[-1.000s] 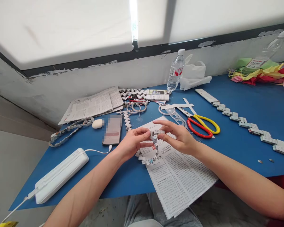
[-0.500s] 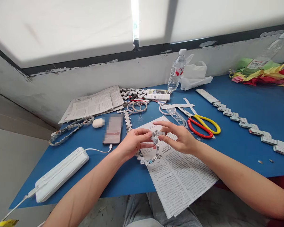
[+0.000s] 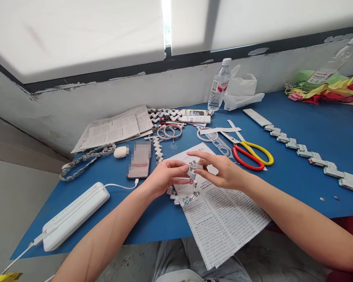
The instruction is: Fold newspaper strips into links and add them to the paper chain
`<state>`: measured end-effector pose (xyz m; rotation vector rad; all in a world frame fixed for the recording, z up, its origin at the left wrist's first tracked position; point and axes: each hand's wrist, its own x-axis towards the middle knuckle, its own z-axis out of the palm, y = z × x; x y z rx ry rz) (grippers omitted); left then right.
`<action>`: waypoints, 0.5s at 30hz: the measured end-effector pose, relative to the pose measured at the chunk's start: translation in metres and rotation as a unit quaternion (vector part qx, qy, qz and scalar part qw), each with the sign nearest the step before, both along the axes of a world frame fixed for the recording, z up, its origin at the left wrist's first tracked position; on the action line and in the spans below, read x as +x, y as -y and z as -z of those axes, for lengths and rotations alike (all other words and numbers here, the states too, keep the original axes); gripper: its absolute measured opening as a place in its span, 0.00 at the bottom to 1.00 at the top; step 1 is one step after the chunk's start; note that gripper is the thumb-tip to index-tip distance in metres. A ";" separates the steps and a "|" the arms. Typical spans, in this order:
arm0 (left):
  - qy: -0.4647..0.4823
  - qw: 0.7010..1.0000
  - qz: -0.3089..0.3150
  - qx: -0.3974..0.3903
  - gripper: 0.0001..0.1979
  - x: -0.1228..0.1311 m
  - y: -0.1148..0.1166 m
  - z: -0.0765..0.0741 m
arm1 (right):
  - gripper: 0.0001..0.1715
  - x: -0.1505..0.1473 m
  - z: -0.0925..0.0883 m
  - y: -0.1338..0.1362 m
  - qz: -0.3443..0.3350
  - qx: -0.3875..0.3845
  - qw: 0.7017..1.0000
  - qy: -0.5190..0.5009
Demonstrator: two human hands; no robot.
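Observation:
A zigzag chain of folded newspaper strips (image 3: 189, 201) hangs in a curve over the front of the table. Its upper end is pinched between the thumb and fingers of my left hand (image 3: 164, 175). From the right, my right hand (image 3: 225, 170) grips the short end piece with its thumb and bent fingers, the index finger stretched out above. Part of that end is hidden by the fingertips. Beneath both hands lies a newspaper sheet (image 3: 223, 223), reaching past the table's front edge.
Scissors (image 3: 248, 158), a ruler (image 3: 222, 147) and tape rings (image 3: 173, 132) lie beyond my hands. Left are a phone (image 3: 139, 162), a white power strip (image 3: 76, 217) and stacked newspapers (image 3: 114, 127). A longer paper chain (image 3: 301, 149) lies right; a water bottle (image 3: 220, 86) stands behind.
The end piece between my fingers has tilted slightly, and my right fingers have shifted a little. Both hands stay in almost the same place; the whole view has shifted slightly.

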<state>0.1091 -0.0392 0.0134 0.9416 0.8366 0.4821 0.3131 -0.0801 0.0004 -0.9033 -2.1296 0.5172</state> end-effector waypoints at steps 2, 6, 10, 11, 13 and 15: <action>-0.003 1.000 0.003 0.002 0.12 0.000 0.000 0.001 | 0.25 0.002 0.000 -0.001 -0.002 -0.013 1.000 0.008; -0.006 1.000 0.005 0.015 0.13 0.000 -0.001 0.002 | 0.22 0.004 -0.002 -0.003 -0.029 -0.069 0.997 0.007; -0.015 1.000 0.012 0.021 0.12 0.000 -0.001 0.002 | 0.20 0.004 -0.003 -0.006 -0.067 -0.110 0.992 -0.009; -0.017 1.000 0.015 0.022 0.12 0.000 -0.001 0.001 | 0.20 0.004 -0.002 -0.007 -0.078 -0.113 0.990 -0.019; -0.018 0.999 0.023 0.022 0.12 0.000 0.000 0.000 | 0.20 0.004 -0.001 -0.008 -0.100 -0.114 0.988 -0.044; -0.017 0.999 0.030 0.023 0.12 0.001 0.001 -0.001 | 0.20 0.005 0.000 -0.010 -0.117 -0.127 0.983 -0.062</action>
